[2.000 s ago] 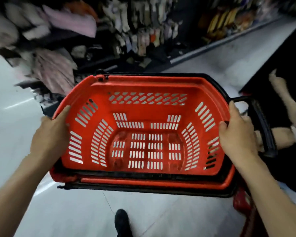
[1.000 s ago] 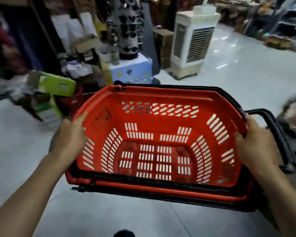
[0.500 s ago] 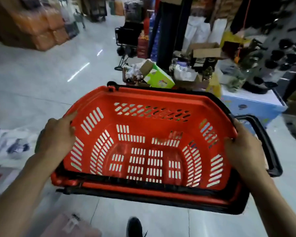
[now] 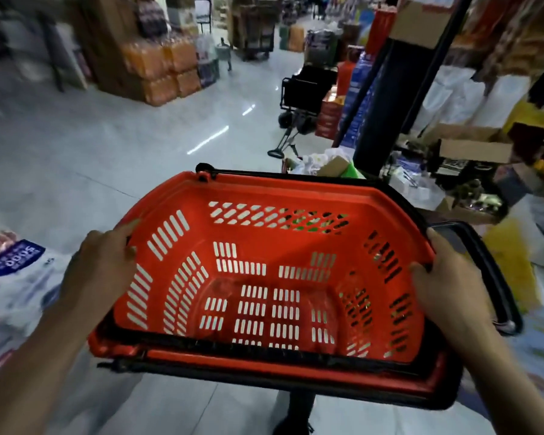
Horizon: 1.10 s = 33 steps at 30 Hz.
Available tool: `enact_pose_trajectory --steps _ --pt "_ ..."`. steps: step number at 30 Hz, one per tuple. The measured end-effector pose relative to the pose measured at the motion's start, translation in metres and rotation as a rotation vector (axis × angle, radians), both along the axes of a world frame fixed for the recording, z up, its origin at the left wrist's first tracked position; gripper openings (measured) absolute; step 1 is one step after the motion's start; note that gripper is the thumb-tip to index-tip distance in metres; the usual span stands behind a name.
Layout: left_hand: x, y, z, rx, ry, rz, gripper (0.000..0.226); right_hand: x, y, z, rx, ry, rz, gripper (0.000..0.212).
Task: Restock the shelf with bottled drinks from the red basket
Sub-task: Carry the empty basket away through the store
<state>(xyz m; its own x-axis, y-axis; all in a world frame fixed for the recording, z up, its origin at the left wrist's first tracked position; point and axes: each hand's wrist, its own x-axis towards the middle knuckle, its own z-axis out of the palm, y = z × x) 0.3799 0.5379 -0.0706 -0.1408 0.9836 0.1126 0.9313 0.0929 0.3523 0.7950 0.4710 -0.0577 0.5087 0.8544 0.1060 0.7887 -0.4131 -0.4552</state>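
both hands clamped on, arms out front

left hand (image 4: 102, 265) grips the left rim of the red basket (image 4: 280, 186), thumb laid along the top edge, fingers wrapped out of sight below. right hand (image 4: 453, 284) grips the right rim, thumb up on the edge, a fingertip hooked inside. left forearm (image 4: 29, 372) and right forearm (image 4: 515, 387) are bare, reaching forward and angling inward. one dark shoe (image 4: 296, 416) shows low between them.

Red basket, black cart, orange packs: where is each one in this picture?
red basket (image 4: 296, 189): head view, on its far rim.
black cart (image 4: 308, 87): head view, on its dark body.
orange packs (image 4: 157, 67): head view, on the front of the stack.
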Motion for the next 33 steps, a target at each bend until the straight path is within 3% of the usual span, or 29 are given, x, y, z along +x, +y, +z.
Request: enact_pose_trajectory --steps 7,17,24,33 --pt "0.018 0.139 0.018 0.033 0.032 0.171 0.049 0.013 0.201 0.014 0.051 -0.001 0.138 0.064" --pt "-0.030 0.353 0.015 0.068 0.052 0.349 0.050 -0.030 0.465 0.029 0.046 0.004 0.298 0.065" --pt "-0.095 0.540 0.006 0.087 -0.013 0.394 0.049 -0.103 0.663 0.026 0.035 0.009 0.298 0.067" --pt "-0.142 0.744 0.033 0.119 -0.003 0.360 0.048 -0.157 0.847 0.042 0.051 0.057 0.274 0.066"
